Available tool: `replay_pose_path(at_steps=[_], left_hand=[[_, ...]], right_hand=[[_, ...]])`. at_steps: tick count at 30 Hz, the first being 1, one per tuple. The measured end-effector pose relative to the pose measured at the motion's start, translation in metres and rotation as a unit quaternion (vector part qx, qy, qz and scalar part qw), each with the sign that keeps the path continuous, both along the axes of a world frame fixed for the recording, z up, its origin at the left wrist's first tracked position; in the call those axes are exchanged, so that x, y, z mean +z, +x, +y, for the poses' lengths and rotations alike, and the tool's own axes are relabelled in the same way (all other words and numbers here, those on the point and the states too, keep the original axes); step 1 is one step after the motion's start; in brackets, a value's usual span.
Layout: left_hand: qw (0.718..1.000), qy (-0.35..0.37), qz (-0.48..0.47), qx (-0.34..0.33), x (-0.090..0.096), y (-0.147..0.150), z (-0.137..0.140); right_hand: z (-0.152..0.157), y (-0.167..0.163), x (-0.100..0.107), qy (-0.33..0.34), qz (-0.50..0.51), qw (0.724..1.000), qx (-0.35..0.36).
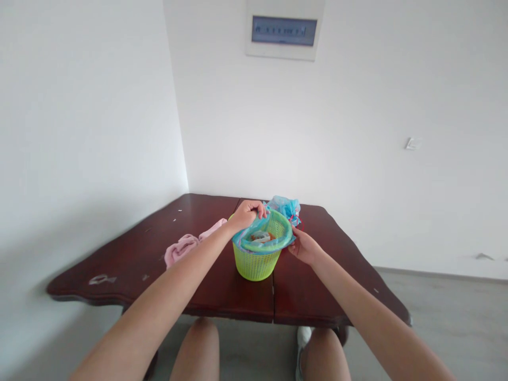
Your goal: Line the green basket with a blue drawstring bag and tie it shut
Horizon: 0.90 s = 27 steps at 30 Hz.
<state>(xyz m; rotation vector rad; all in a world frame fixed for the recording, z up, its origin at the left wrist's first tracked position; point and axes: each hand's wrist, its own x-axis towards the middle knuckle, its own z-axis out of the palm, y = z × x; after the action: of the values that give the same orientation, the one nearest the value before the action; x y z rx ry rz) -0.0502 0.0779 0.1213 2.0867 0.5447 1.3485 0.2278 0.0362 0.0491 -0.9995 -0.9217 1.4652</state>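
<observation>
A yellow-green plastic basket [257, 265] with a mesh wall stands upright on the dark red table. Over its rim lies a thin blue plastic bag [242, 246], folded down around the outside. Inside, some white and orange scraps [262, 236] show, too small to name. My left hand [250, 212] pinches the bag at the far left of the rim, fingers closed. At the right side of the rim, my right hand [303, 246] grips the bag's edge between thumb and fingers; some of its fingers are partly hidden.
Behind the basket sits a crumpled blue plastic bag [284, 206] with a red string [295, 218]. A pink cloth [181, 248] lies to the left, partly behind my left forearm. The dark red table [317, 296] meets white walls at the back and left.
</observation>
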Motion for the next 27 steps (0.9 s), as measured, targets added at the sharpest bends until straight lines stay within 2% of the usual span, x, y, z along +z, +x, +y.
replay_pose_path(at_steps=[4,7,11,15,17,20,24,27], left_hand=[[0.993,-0.028,-0.110,0.037,0.004,-0.005,0.002],[0.984,-0.037,-0.159,0.067,0.008,-0.007,0.002],[0.978,-0.024,-0.170,0.115,0.015,-0.017,-0.008],[0.973,0.031,-0.120,0.192,0.025,-0.044,-0.031],[0.963,0.097,-0.034,0.249,0.032,-0.061,-0.044],[0.934,0.166,0.099,0.300,0.042,-0.084,-0.058],[0.915,0.180,0.177,0.313,0.052,-0.109,-0.071],[0.905,0.187,0.205,0.323,0.056,-0.125,-0.083]], right_hand=[[0.006,-0.003,-0.010,-0.004,0.003,0.999,-0.054],[0.004,-0.004,-0.018,0.027,-0.015,0.991,-0.131],[-0.010,0.003,-0.018,0.120,-0.037,0.959,-0.255],[-0.035,0.018,0.002,0.234,-0.075,0.918,-0.312],[-0.049,0.026,0.017,0.279,-0.104,0.908,-0.294],[-0.066,0.036,0.036,0.283,-0.111,0.929,-0.211],[-0.079,0.046,0.050,0.230,-0.145,0.957,-0.106],[-0.090,0.050,0.061,0.216,-0.195,0.953,-0.087]])
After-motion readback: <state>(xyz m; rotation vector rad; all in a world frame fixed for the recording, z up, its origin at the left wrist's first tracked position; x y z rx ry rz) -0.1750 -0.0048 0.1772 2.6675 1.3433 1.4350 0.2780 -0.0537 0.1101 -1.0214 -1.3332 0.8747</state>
